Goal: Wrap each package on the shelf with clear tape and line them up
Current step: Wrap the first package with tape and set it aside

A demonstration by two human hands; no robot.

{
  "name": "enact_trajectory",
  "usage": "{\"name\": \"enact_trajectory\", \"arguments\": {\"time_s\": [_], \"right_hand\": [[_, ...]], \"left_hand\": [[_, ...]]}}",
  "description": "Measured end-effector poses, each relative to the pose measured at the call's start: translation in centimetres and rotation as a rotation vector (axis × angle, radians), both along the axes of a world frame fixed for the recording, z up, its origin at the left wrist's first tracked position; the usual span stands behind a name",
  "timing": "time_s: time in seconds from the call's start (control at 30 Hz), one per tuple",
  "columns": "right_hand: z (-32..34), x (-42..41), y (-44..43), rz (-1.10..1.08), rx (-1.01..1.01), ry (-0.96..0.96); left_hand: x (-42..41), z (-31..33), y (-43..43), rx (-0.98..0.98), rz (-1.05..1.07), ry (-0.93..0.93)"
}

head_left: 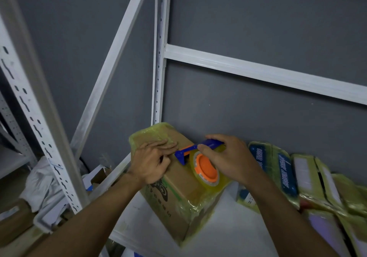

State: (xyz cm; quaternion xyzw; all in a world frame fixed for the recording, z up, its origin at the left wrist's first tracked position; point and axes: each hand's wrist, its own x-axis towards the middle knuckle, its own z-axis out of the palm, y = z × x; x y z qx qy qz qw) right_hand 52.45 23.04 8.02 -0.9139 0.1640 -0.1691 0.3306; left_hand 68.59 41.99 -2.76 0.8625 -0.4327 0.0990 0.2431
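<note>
Cardboard package point(178, 195): left hand point(151, 163) fingers pressed flat together; right hand point(228, 161) fingers curl round plastic tape dispenser point(205, 169).

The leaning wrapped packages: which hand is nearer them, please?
Right. The right hand grips the tape dispenser beside the leaning wrapped packages; the left hand presses the cardboard box farther off.

Cardboard box point(178, 189) on shelf point(228, 227) (half-taped), tilted
</note>
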Motion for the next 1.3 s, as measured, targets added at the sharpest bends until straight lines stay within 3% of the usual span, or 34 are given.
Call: {"name": "enact_trajectory", "arguments": {"time_s": [0.77, 1.07, 1.3], "right_hand": [[0.0, -5.8, -1.9, -0.004, -0.001, -0.006], [0.2, -4.1, -0.9, -0.078, 0.032, -0.003], [-0.2, -4.4, -0.7, -0.096, 0.027, 0.049]], "left_hand": [[0.2, 0.7, -0.3, -0.056, -0.012, 0.022], [3.3, 2.4, -1.6, 0.126, -0.135, 0.072], [-0.1, 1.3, -2.3, 0.171, -0.265, 0.080]]}}
